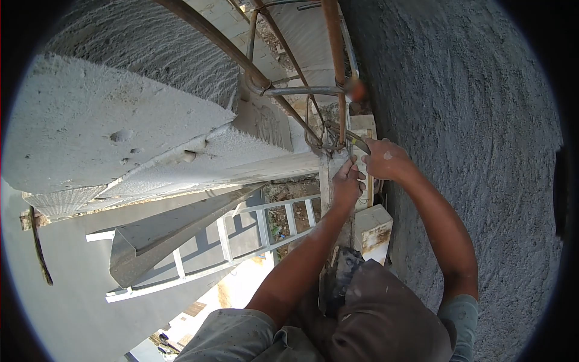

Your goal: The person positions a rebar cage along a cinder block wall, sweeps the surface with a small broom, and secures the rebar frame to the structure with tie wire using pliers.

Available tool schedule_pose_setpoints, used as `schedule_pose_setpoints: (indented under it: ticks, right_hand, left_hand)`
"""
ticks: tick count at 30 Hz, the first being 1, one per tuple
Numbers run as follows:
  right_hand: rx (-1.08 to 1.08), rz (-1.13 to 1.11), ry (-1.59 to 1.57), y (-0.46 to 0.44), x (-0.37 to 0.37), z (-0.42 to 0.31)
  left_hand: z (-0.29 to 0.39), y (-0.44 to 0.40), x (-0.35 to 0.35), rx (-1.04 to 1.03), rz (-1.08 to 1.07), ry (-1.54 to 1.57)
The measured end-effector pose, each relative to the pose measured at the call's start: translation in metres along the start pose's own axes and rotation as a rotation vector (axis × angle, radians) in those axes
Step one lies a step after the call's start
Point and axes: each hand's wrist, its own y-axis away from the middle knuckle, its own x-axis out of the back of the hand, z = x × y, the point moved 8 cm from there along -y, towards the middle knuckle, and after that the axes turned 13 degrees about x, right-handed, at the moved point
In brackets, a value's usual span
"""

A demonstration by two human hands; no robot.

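Rusty steel bars (pixel 339 54) with bent stirrups (pixel 301 90) rise from the top of a narrow wall. At their base, my right hand (pixel 386 159) is closed around the handle of a metal hand tool (pixel 356 140), whose far end reaches in among the bars. My left hand (pixel 350 181) is just below the bar base, its fingers curled near the wall top; what they hold, if anything, is too small to name.
A rough grey wall (pixel 470 120) runs along the right side. Concrete beams (pixel 120 133) are at the left. Below them lie a white ladder (pixel 226 238) and a grey metal channel (pixel 175 232). Pale blocks (pixel 373 226) stand beside my arms.
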Motion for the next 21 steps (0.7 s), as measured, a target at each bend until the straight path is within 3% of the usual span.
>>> schedule_pose_setpoints:
  ticks: [4, 9, 13, 15, 21]
  right_hand:
    - [0.064, 0.031, 0.003, -0.010, -0.005, 0.022]
    - [0.125, 0.047, -0.176, -0.018, -0.027, 0.052]
    - [0.121, 0.065, -0.246, -0.004, -0.033, 0.035]
    - [0.143, 0.047, -0.276, -0.015, -0.048, 0.049]
    - [0.092, 0.142, 0.303, -0.007, -0.012, 0.042]
  left_hand:
    - [-0.002, 0.000, 0.002, 0.018, -0.039, 0.080]
    - [0.010, 0.017, -0.002, 0.073, -0.260, 0.544]
    - [0.042, 0.019, -0.028, 0.113, -0.457, 0.894]
    - [0.050, 0.022, -0.039, 0.090, -0.450, 0.930]
    - [0.080, 0.019, -0.065, 0.075, -0.479, 1.049]
